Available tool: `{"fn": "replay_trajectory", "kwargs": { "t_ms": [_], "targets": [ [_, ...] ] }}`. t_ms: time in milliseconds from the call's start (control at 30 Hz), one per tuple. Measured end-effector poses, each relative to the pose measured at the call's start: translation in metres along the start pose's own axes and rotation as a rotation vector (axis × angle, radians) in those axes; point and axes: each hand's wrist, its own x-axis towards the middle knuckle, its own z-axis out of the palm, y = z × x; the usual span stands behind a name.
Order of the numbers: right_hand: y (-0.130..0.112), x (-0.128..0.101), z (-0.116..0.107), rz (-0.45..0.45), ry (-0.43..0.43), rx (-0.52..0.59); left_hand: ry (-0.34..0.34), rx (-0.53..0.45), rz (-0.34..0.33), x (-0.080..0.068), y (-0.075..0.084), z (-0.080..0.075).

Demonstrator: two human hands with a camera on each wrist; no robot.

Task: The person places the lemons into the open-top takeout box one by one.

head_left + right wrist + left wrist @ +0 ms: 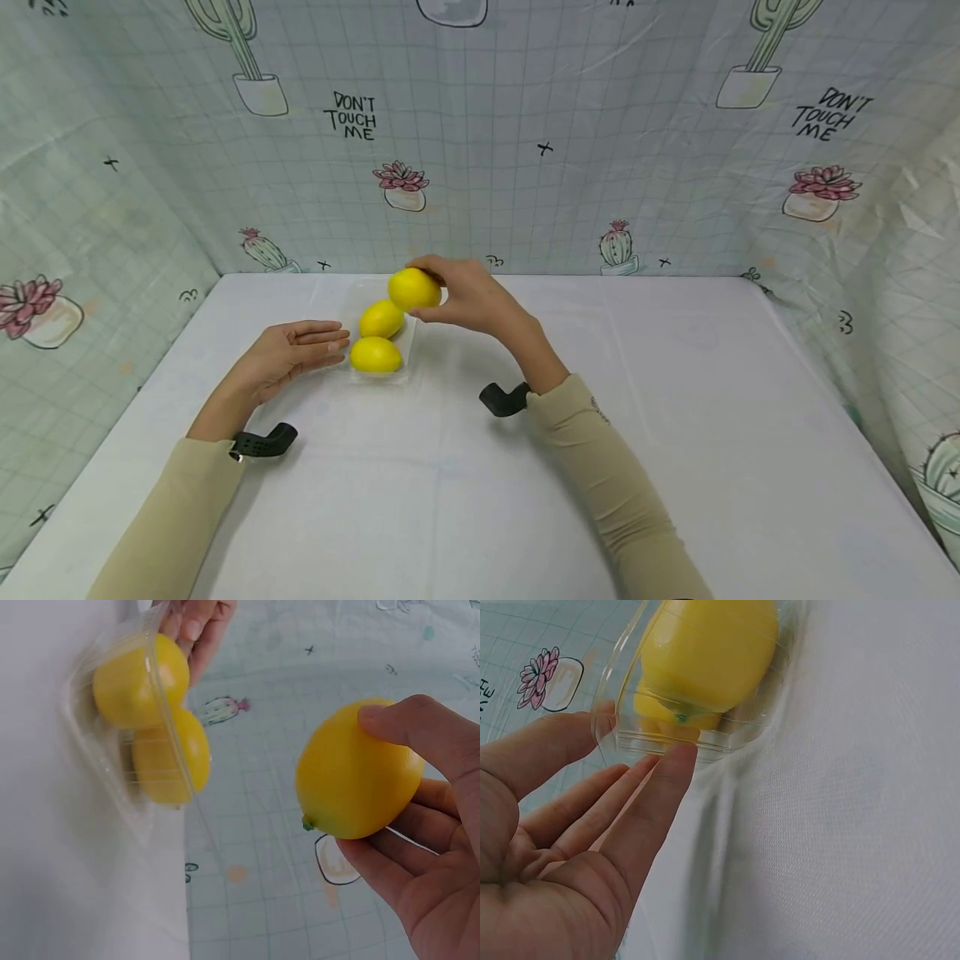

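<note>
My right hand [476, 296] grips a yellow lemon [414, 289], thumb on one side and fingers on the other. In the right wrist view that lemon [360, 771] is held up apart from the clear plastic container [409, 343], its green stem end showing. Two more lemons lie in the container, a nearer lemon [376, 355] and a farther lemon [382, 319]. On the container's left side is my left hand [288, 358], its fingers extended. The left wrist view shows the left fingertips [681, 754] right at the container's wall.
A white cloth covers the table [480, 492]. Behind it hangs a curtain [525, 192] printed with cacti and potted plants, which also runs along both sides. Each wrist wears a black strap mount, the left mount [266, 442] and the right mount [502, 400].
</note>
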Motion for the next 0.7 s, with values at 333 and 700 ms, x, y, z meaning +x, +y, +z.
{"fn": "replay_trajectory", "kwargs": {
  "t_ms": [333,700],
  "targets": [
    [-0.005,0.01,0.005,-0.06,0.035,0.047,-0.023,-0.059,0.017,-0.001,-0.001,0.0],
    [-0.008,0.029,0.01,-0.048,0.001,0.101,-0.035,-0.056,0.036,-0.001,-0.001,0.0]
  ]
}}
